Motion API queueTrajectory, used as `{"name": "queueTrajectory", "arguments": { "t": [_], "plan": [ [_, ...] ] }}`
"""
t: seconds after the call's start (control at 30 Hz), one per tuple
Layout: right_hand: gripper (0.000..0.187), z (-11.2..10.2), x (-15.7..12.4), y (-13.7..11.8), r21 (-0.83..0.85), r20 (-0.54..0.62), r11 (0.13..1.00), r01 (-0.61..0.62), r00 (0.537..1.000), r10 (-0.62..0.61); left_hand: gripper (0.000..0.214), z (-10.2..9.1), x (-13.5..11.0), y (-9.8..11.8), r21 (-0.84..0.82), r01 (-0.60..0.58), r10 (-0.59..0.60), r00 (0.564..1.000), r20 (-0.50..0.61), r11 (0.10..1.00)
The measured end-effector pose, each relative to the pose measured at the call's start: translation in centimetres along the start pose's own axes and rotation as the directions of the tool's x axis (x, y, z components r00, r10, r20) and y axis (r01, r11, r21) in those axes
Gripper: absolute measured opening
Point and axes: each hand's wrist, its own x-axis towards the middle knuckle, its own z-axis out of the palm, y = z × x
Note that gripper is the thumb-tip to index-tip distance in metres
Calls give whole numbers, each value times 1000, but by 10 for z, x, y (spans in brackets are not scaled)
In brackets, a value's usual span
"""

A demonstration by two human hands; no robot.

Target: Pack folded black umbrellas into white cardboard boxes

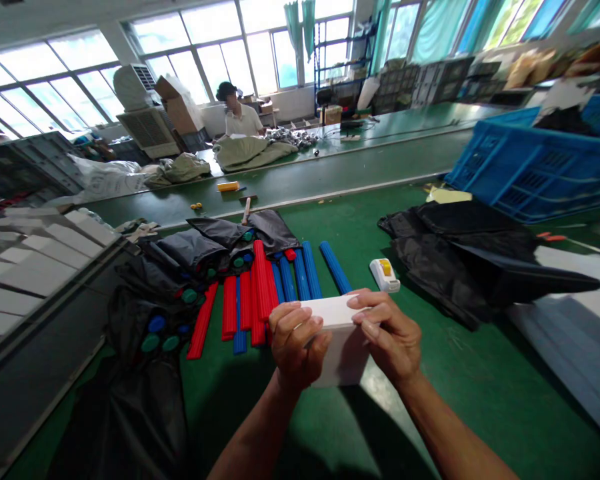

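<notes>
Both my hands hold a white box [337,333] above the green table [480,380], near its front. My left hand [296,343] grips the box's left end with curled fingers. My right hand [390,333] clasps its right end, fingers pressed on the top edge. Just beyond the box lie several red ribbed sticks [245,300] and blue ribbed sticks [310,267] side by side. A small white device with a yellow button [385,274] rests to the right of them.
Black bags [200,250] with green and blue caps pile up at the left, more black fabric [470,257] at the right. A blue crate [535,167] stands far right. White flat boxes [25,260] stack at left. A person [240,113] sits across a conveyor belt [330,173].
</notes>
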Motion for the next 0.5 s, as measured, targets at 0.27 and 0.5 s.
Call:
{"name": "queueTrajectory", "arguments": {
  "t": [0.27, 0.5],
  "plan": [
    [9, -4, 9, 4, 4, 15, 1000, 3, 1000, -3, 16, 1, 10, 1, -13, 103, -102, 993, 59, 995],
    [9, -5, 18, 10, 23, 17, 998, -50, 999, 50, 18, 8, 13, -10, -35, 82, -81, 996, 41, 996]
  ]
}}
